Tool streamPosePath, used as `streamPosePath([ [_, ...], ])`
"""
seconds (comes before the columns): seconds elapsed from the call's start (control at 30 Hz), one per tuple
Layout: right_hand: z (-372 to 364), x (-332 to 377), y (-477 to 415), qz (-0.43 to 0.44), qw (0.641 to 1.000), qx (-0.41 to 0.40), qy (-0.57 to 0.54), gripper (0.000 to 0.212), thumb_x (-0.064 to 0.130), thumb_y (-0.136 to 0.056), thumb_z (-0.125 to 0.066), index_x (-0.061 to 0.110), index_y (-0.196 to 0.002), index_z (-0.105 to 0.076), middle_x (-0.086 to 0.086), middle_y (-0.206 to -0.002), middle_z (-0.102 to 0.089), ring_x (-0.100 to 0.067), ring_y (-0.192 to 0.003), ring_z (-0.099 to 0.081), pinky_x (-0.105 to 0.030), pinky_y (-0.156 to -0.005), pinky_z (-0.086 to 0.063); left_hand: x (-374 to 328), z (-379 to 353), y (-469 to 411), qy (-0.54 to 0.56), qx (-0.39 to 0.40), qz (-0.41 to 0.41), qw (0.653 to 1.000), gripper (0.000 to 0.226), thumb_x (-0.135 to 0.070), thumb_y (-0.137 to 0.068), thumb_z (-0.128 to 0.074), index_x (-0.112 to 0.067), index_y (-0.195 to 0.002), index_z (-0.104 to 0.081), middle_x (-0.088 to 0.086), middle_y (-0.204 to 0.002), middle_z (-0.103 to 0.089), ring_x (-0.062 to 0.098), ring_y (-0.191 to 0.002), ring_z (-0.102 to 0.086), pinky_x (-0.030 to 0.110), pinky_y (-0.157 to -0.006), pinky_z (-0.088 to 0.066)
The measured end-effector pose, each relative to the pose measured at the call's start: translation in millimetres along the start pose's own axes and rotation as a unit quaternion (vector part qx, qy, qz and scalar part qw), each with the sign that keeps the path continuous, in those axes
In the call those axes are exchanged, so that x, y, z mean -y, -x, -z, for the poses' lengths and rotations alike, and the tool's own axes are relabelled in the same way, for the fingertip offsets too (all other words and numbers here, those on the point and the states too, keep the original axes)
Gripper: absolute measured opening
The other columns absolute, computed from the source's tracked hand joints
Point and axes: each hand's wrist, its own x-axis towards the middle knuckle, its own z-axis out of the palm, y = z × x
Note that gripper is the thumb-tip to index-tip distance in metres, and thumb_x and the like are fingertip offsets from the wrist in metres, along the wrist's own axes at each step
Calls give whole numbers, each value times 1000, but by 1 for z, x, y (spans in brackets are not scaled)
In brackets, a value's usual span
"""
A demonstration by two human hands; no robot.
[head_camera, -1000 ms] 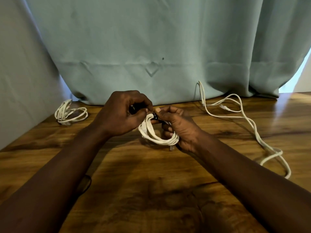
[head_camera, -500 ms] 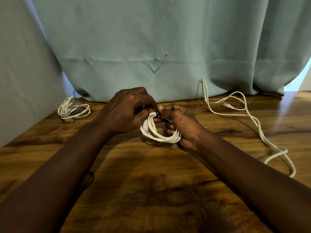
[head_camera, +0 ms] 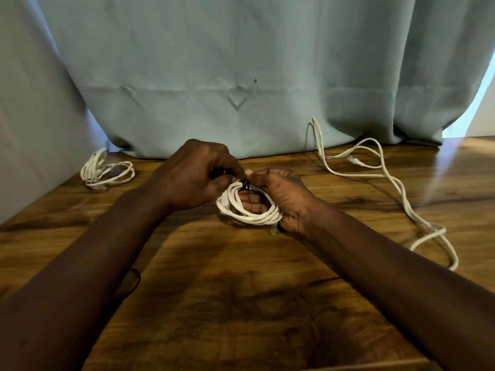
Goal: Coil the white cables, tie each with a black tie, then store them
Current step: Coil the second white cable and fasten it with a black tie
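A white cable coil hangs just above the wooden table at its middle. My right hand grips the coil's right side, fingers curled through the loop. A black tie wraps the coil's top. My left hand pinches the tie's end there, with more black showing under its fingers. A second coiled white cable lies at the far left. A loose, uncoiled white cable snakes across the right side of the table.
A teal curtain hangs along the table's back edge, and the loose cable's end runs up against it. A grey wall stands on the left. A thin black loop lies on the table beside my left forearm.
The coil has tilted so its opening faces me more, and both hands have shifted slightly while working the tie at its top. The other cables have not moved.
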Motion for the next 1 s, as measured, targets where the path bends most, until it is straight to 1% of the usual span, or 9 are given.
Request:
streamPosePath([
  [0.13,0,2,2,-7,1000,16,6,12,0,-96,-63,-8,-104,-67,-24,-80,-73,-29,-58,-73,-35,-49,-61,1,-7,0,62,-33,52,996,20,-11,-86,-81,-27,-97,-82,-9,-87,-77,10,-79,-72,40,-72,-59],
  [0.3,-1,2,2,-24,999,30,8,17,-3,-95,-60,-13,-108,-67,-25,-85,-73,-33,-63,-75,-35,-51,-61,4,-10,0,176,-17,131,975,20,-5,-83,-83,-21,-94,-81,0,-84,-78,22,-80,-75,34,-75,-61],
  [0.37,-1,3,3,-31,999,28,10,16,-2,-95,-61,-13,-107,-66,-28,-89,-74,-36,-68,-76,-39,-54,-63,4,-11,1,255,-17,171,951,19,-1,-82,-82,-11,-98,-79,10,-86,-77,29,-84,-76,38,-79,-64],
  [0.43,-1,4,4,-37,999,25,13,18,-2,-95,-62,-13,-109,-64,-33,-96,-73,-39,-71,-76,-41,-55,-63,4,-12,1,317,-9,212,924,20,-1,-80,-82,-7,-99,-78,16,-85,-76,26,-81,-75,37,-77,-65],
  [0.53,-2,4,5,-39,998,25,29,22,-2,-94,-63,-16,-112,-61,-38,-102,-71,-41,-73,-75,-43,-56,-64,3,-13,1,375,22,278,884,19,0,-80,-80,-3,-99,-77,7,-76,-74,15,-69,-71,26,-63,-60],
  [0.6,-2,4,5,-37,998,24,34,22,-3,-94,-63,-16,-112,-59,-39,-101,-70,-42,-72,-75,-44,-56,-64,2,-14,1,399,30,318,860,18,0,-81,-79,-3,-98,-76,6,-77,-76,15,-67,-71,25,-60,-58],
  [0.73,-3,4,6,-28,999,13,41,6,-4,-94,-63,-10,-95,-61,-35,-91,-71,-39,-67,-74,-44,-54,-64,3,-18,1,362,18,301,882,12,-1,-83,-79,-6,-94,-77,6,-78,-77,19,-74,-73,32,-71,-63],
  [0.9,-3,5,7,-33,999,7,29,26,-4,-94,-63,-18,-115,-60,-32,-88,-71,-36,-62,-74,-41,-51,-63,3,-18,2,323,-4,240,915,12,2,-86,-76,-3,-98,-75,13,-85,-77,22,-78,-75,30,-72,-62],
  [1.0,-3,7,6,-36,999,1,29,29,-4,-93,-64,-19,-117,-59,-31,-87,-72,-35,-61,-74,-38,-49,-61,1,-20,1,281,-14,206,937,12,3,-86,-77,-5,-95,-76,9,-83,-77,23,-78,-75,31,-72,-62],
])
